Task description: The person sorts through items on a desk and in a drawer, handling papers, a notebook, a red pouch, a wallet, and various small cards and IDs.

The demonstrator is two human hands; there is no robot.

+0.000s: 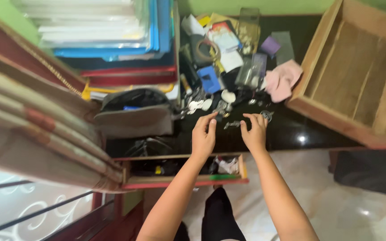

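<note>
Black desk (291,129), both hands over small metal bits (232,125).
Left hand (203,136) and right hand (254,133) palms down, fingers loosely spread, holding nothing; bare desk rightward to tray (331,114).

The wall (264,5) behind is green, and the floor (336,196) is pale glossy tile catching a spot of light. A striped curtain (27,129) hangs left over a barred window (27,205). The desk (291,129) is dark and shiny.
</note>
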